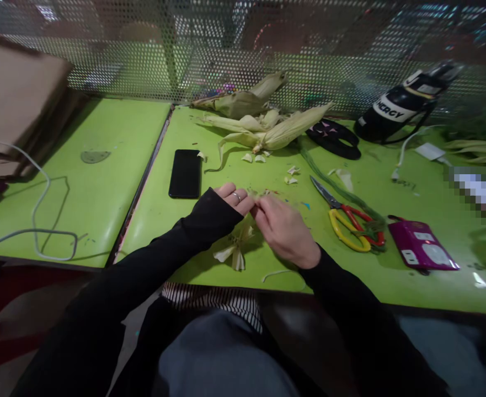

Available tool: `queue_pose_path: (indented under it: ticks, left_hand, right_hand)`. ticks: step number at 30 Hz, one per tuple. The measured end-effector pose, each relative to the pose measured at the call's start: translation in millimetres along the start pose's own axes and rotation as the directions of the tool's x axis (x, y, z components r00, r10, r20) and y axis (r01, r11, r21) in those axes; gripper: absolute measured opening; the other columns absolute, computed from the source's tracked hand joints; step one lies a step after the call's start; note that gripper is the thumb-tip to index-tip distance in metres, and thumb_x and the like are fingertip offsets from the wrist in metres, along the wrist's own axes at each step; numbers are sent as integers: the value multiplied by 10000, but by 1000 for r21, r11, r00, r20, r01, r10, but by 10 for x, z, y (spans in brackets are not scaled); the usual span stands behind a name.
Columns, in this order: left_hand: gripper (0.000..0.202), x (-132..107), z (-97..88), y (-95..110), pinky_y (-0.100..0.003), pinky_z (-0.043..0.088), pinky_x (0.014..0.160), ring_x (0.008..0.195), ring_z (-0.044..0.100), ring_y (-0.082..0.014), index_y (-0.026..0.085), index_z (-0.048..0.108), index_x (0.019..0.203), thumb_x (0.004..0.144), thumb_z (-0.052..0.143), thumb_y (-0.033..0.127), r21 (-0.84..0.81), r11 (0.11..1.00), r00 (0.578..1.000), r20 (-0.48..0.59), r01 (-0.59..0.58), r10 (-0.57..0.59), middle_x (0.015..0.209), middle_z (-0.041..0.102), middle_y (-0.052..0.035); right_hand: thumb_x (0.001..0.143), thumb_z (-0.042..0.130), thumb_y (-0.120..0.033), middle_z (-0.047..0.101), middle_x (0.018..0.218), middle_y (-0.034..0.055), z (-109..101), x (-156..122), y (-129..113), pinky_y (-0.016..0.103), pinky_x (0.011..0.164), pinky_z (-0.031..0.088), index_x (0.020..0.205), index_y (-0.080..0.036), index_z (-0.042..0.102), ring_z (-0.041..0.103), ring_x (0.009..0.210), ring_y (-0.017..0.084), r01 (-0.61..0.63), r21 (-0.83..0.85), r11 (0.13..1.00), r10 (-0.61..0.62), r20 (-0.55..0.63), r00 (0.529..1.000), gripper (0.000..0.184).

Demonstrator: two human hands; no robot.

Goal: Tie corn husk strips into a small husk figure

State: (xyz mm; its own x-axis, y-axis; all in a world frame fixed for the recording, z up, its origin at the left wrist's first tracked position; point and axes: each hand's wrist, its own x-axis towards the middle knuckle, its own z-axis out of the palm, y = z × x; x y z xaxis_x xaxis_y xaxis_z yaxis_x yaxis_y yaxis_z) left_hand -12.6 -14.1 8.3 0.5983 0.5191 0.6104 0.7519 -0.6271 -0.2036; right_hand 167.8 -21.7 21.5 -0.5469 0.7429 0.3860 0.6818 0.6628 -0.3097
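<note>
My left hand (235, 198), with a ring on one finger and a black sleeve over its back, is closed with curled fingers over the green table. Right against it, the fingertips of my right hand (282, 225) are pinched together. Whatever lies between the two hands is hidden and slightly blurred. Just below them is a small bow-like piece of dried corn husk (238, 255); whether it is held or lies on the table I cannot tell. A thin pale strip (276, 273) lies near the table edge. Small husk scraps (291, 180) are scattered beyond my hands.
A black phone (185, 174) lies left of my hands, corn husks (263, 129) behind. To the right are scissors (352, 227), green cord (334, 184), black tape roll (334, 139), bottle (400, 105) and purple power socket (423, 245). Paper bags (15, 94) and a white cable (39, 193) lie left.
</note>
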Motion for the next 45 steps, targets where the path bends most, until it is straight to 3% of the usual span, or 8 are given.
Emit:
queue_pose_path:
  ticks: [4, 11, 17, 23, 27, 33, 39, 45]
  left_hand:
    - [247, -29, 28, -53, -309, 336, 583, 739, 537, -159, 170, 663, 922, 993, 427, 163, -27, 999, 999, 8, -43, 43, 844, 676, -38]
    - [267, -6, 89, -105, -309, 332, 567, 669, 522, -171, 161, 656, 787, 970, 462, 170, -27, 998, 998, 33, -60, 61, 685, 621, -33]
    - [261, 19, 32, -93, -311, 358, 599, 693, 530, -186, 156, 661, 889, 991, 424, 195, -79, 997, 996, 87, 3, 3, 740, 656, -42]
    - [224, -27, 115, -112, -305, 379, 616, 691, 541, -183, 150, 655, 899, 982, 464, 232, -144, 985, 990, 111, 99, -83, 763, 687, -47]
    - [277, -24, 132, -91, -303, 368, 608, 671, 533, -177, 146, 650, 846, 995, 447, 261, -136, 988, 994, 93, 73, -61, 717, 667, -52]
    - [254, -32, 123, -71, -299, 350, 593, 658, 525, -173, 162, 663, 917, 998, 442, 258, -157, 984, 991, 119, 87, -69, 672, 652, -29]
    - [251, -30, 200, -99, -300, 411, 727, 750, 547, -164, 173, 670, 951, 998, 444, 270, -240, 967, 996, 28, 84, -80, 911, 719, -46]
    - [230, 3, 186, -87, -348, 399, 751, 864, 600, -218, 179, 692, 921, 954, 536, 345, -303, 933, 969, 209, 196, -135, 815, 727, -60]
  right_hand:
    - [1003, 375, -282, 536, 691, 6, -39, 24, 19, 295, 578, 372, 789, -206, 476, 484, 606, 151, -132, 195, 972, 112, 108, 988, 248]
    - [986, 422, -254, 617, 818, 97, 26, -32, 65, 351, 694, 418, 894, -155, 590, 533, 761, 218, 48, -116, 992, -49, -6, 999, 216]
    - [1003, 421, -271, 571, 700, 21, -17, 26, 91, 297, 602, 397, 804, -185, 541, 518, 630, 156, -95, 122, 988, 93, 19, 995, 248]
    - [973, 528, -317, 680, 875, 78, 22, 19, 127, 326, 711, 461, 990, -174, 604, 600, 796, 201, 114, -70, 991, -123, -133, 983, 163]
    - [982, 501, -272, 662, 805, 66, 29, 3, 118, 313, 692, 445, 916, -168, 613, 579, 747, 191, 108, -128, 986, -125, -135, 983, 166]
    - [1020, 407, -346, 633, 751, 53, 1, 51, 134, 291, 630, 406, 837, -170, 593, 557, 689, 169, 23, 12, 1000, -22, -44, 999, 315]
    - [1014, 339, -522, 562, 645, 17, -19, 66, 177, 277, 580, 354, 703, -195, 535, 502, 600, 141, -59, 103, 993, 57, 24, 998, 491]
    - [1022, 306, -512, 491, 589, 1, 12, 63, 201, 283, 547, 297, 635, -199, 470, 427, 546, 127, -58, 58, 997, 56, 47, 997, 524]
